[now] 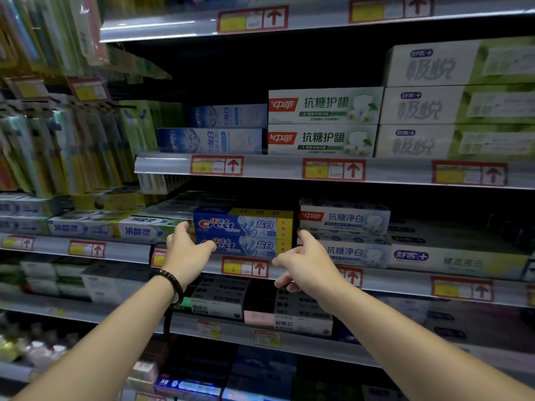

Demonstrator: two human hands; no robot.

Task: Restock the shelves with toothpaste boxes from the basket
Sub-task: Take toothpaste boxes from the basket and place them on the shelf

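While the blue toothpaste pack sat at the front of the shelf, between green-and-white boxes on its left and pale boxes with red logos on its right, the left grip clasped its left end, with the thumb across the lower front and the fingers round the corner. The right grip held nothing. Its forefinger lay straight against the pack's right end, and the other fingers were loosely bent. A dark bead bracelet circled the left wrist.
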